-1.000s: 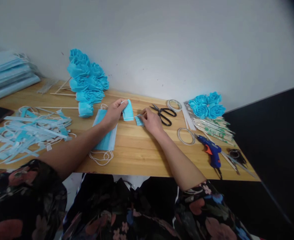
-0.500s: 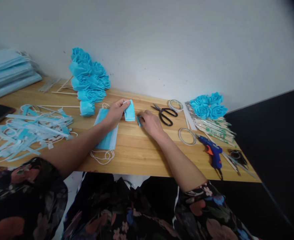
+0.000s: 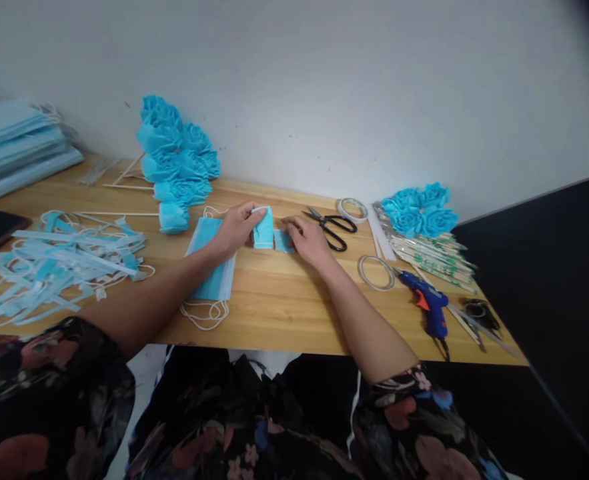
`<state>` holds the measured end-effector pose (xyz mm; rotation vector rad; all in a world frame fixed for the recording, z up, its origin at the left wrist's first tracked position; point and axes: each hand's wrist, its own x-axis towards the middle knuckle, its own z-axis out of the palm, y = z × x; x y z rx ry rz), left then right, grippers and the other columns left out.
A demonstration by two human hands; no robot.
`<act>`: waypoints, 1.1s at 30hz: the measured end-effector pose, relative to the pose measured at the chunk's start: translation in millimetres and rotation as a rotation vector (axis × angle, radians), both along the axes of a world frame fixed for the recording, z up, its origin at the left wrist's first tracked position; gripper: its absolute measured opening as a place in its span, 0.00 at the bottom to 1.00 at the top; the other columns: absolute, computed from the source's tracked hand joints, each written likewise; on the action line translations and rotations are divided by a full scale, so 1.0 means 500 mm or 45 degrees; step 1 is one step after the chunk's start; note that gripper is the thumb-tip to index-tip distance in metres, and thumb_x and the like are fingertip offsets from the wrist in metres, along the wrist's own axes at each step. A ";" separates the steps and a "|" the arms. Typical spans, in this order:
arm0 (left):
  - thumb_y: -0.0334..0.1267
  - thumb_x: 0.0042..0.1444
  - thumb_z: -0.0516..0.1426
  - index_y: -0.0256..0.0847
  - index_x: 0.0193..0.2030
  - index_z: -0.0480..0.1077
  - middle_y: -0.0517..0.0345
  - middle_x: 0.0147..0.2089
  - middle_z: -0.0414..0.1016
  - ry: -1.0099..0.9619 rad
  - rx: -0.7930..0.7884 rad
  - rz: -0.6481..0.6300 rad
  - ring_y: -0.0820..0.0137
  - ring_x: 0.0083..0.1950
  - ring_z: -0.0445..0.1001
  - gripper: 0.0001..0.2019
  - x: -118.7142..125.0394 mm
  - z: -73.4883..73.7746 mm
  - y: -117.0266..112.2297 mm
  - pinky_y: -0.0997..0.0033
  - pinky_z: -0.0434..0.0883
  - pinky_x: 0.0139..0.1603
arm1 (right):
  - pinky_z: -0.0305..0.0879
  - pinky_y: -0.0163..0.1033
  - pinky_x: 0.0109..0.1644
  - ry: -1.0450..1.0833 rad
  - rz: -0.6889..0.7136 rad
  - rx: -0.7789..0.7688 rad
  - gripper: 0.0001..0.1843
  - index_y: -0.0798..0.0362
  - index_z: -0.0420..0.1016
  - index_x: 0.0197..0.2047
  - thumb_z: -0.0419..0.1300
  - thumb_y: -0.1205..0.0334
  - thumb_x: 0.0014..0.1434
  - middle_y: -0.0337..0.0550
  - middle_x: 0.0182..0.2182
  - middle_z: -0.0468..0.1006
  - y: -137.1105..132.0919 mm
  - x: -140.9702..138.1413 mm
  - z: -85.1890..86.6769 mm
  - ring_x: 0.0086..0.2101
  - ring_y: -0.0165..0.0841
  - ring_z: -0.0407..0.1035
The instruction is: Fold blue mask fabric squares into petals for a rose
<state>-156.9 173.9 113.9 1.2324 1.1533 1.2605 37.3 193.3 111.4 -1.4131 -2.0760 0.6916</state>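
Note:
My left hand pinches a folded piece of blue mask fabric just above the wooden table. My right hand is closed on a smaller blue fabric piece that rests on the table right beside the folded one; the two pieces nearly touch. Under my left wrist lies a flat blue face mask with white ear loops. Black scissors lie just right of my right hand.
A pile of cut mask strips lies at left, stacked masks at far left, blue fabric flowers on sticks at the back. Tape rolls, a blue glue gun, more flowers and packed sticks lie at right.
Both hands have drawn together: the left has brought the folded piece down and rightward, and the right has slid its small piece up beside it.

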 end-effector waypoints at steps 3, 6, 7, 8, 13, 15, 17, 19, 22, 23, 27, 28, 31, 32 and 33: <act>0.42 0.63 0.59 0.39 0.32 0.67 0.68 0.22 0.63 0.013 0.016 -0.003 0.78 0.20 0.62 0.11 -0.002 -0.003 0.002 0.79 0.63 0.21 | 0.74 0.41 0.44 0.127 -0.025 -0.037 0.17 0.53 0.79 0.53 0.51 0.65 0.68 0.43 0.38 0.85 0.007 0.003 -0.009 0.29 0.32 0.76; 0.41 0.64 0.59 0.40 0.32 0.67 0.67 0.22 0.63 0.036 0.027 -0.005 0.78 0.20 0.62 0.11 -0.002 -0.004 0.003 0.79 0.63 0.20 | 0.74 0.41 0.46 0.158 -0.016 0.038 0.17 0.52 0.80 0.51 0.53 0.66 0.66 0.44 0.39 0.86 0.006 0.000 -0.010 0.32 0.33 0.78; 0.41 0.64 0.59 0.40 0.31 0.67 0.67 0.22 0.63 0.039 0.018 -0.007 0.78 0.20 0.62 0.11 -0.002 -0.003 0.003 0.79 0.63 0.19 | 0.73 0.41 0.48 0.164 -0.012 0.065 0.16 0.52 0.80 0.51 0.53 0.66 0.65 0.44 0.40 0.86 0.005 0.000 -0.009 0.35 0.34 0.78; 0.41 0.64 0.59 0.40 0.32 0.66 0.67 0.22 0.63 0.040 0.008 -0.007 0.77 0.19 0.62 0.11 -0.001 -0.003 0.003 0.79 0.62 0.19 | 0.73 0.42 0.50 0.170 -0.009 0.088 0.16 0.52 0.80 0.51 0.54 0.66 0.65 0.44 0.41 0.86 0.004 -0.001 -0.008 0.37 0.34 0.79; 0.40 0.64 0.60 0.39 0.32 0.67 0.67 0.22 0.63 0.006 -0.011 0.002 0.78 0.19 0.63 0.10 0.003 0.004 -0.001 0.80 0.63 0.19 | 0.72 0.42 0.51 0.159 0.018 0.113 0.16 0.53 0.81 0.50 0.54 0.66 0.65 0.45 0.43 0.86 0.002 -0.002 -0.006 0.41 0.35 0.79; 0.40 0.64 0.60 0.39 0.32 0.68 0.67 0.22 0.63 -0.004 -0.015 -0.003 0.78 0.19 0.63 0.11 0.003 0.007 -0.003 0.80 0.63 0.19 | 0.72 0.42 0.50 0.127 0.033 0.070 0.16 0.52 0.80 0.51 0.54 0.65 0.65 0.45 0.42 0.85 0.003 -0.002 -0.008 0.40 0.35 0.79; 0.43 0.64 0.60 0.39 0.33 0.67 0.67 0.21 0.63 -0.004 -0.018 -0.012 0.78 0.19 0.63 0.12 0.003 0.009 -0.005 0.80 0.62 0.19 | 0.73 0.42 0.49 0.092 0.047 0.020 0.16 0.52 0.80 0.51 0.54 0.66 0.65 0.44 0.40 0.85 0.003 -0.001 -0.010 0.38 0.35 0.79; 0.45 0.64 0.60 0.39 0.33 0.67 0.66 0.22 0.65 0.010 0.005 -0.043 0.77 0.20 0.64 0.13 0.003 0.010 -0.008 0.80 0.63 0.20 | 0.73 0.43 0.49 0.067 0.063 0.001 0.16 0.52 0.80 0.51 0.54 0.66 0.65 0.45 0.40 0.85 0.004 -0.001 -0.011 0.39 0.36 0.79; 0.47 0.66 0.57 0.39 0.35 0.68 0.60 0.26 0.72 0.034 0.028 -0.178 0.75 0.24 0.68 0.14 0.002 0.004 -0.011 0.79 0.64 0.23 | 0.72 0.43 0.51 0.058 0.089 0.020 0.17 0.53 0.81 0.51 0.53 0.66 0.65 0.45 0.41 0.85 0.003 -0.001 -0.009 0.41 0.36 0.79; 0.48 0.66 0.56 0.39 0.36 0.69 0.59 0.28 0.73 0.039 0.026 -0.229 0.75 0.25 0.69 0.14 0.002 0.000 -0.010 0.79 0.64 0.23 | 0.72 0.42 0.51 0.067 0.096 0.027 0.17 0.53 0.81 0.51 0.53 0.66 0.65 0.46 0.42 0.85 0.002 -0.001 -0.009 0.41 0.36 0.79; 0.50 0.66 0.56 0.40 0.36 0.69 0.61 0.26 0.70 0.089 0.004 -0.289 0.74 0.23 0.67 0.15 0.003 -0.015 -0.006 0.77 0.63 0.21 | 0.74 0.41 0.47 0.208 0.118 -0.032 0.17 0.52 0.79 0.52 0.52 0.66 0.65 0.44 0.42 0.85 0.002 -0.005 -0.014 0.35 0.32 0.78; 0.49 0.66 0.56 0.40 0.35 0.68 0.62 0.25 0.69 0.114 -0.005 -0.268 0.74 0.22 0.66 0.14 0.003 -0.017 -0.006 0.77 0.63 0.21 | 0.74 0.40 0.44 0.261 0.116 -0.072 0.18 0.52 0.78 0.53 0.51 0.65 0.66 0.43 0.40 0.84 0.002 -0.007 -0.016 0.32 0.31 0.78; 0.43 0.66 0.56 0.40 0.33 0.67 0.64 0.23 0.66 0.199 -0.029 -0.180 0.74 0.21 0.65 0.11 0.005 -0.014 -0.004 0.75 0.63 0.21 | 0.74 0.39 0.39 0.392 0.080 -0.131 0.16 0.51 0.76 0.53 0.52 0.62 0.66 0.40 0.35 0.82 0.000 -0.012 -0.018 0.29 0.30 0.75; 0.41 0.66 0.55 0.41 0.33 0.66 0.64 0.23 0.66 0.222 -0.030 -0.143 0.74 0.20 0.65 0.11 0.005 -0.012 -0.004 0.75 0.63 0.21 | 0.73 0.38 0.38 0.413 0.075 -0.117 0.15 0.51 0.75 0.52 0.53 0.61 0.65 0.40 0.34 0.81 -0.002 -0.013 -0.016 0.29 0.30 0.75; 0.39 0.66 0.55 0.41 0.32 0.65 0.64 0.22 0.65 0.238 -0.027 -0.104 0.74 0.20 0.65 0.11 0.006 -0.011 -0.003 0.75 0.63 0.22 | 0.73 0.38 0.38 0.422 0.086 -0.097 0.14 0.51 0.75 0.50 0.54 0.60 0.64 0.40 0.34 0.81 -0.005 -0.014 -0.013 0.30 0.30 0.74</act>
